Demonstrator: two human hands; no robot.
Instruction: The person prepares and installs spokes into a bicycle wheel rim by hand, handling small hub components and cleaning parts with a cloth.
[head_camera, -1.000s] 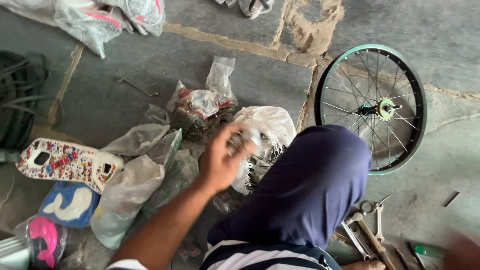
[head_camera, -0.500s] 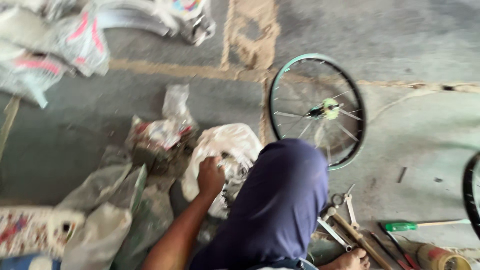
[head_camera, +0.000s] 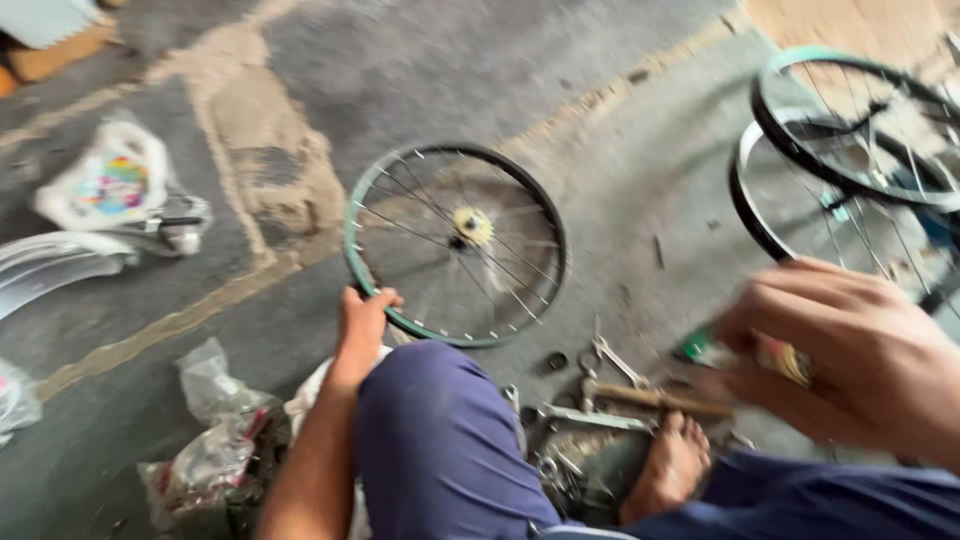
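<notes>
The bicycle wheel (head_camera: 457, 245) lies flat on the concrete floor (head_camera: 640, 130). The left hand (head_camera: 362, 322) grips its rim at seven o'clock. The right hand (head_camera: 850, 365), blurred at four o'clock, pinches a small brass-coloured part (head_camera: 793, 362).

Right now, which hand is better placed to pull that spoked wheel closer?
Left. The left hand already touches the wheel at its near rim. The right hand is raised and blurred, away from it.
</notes>
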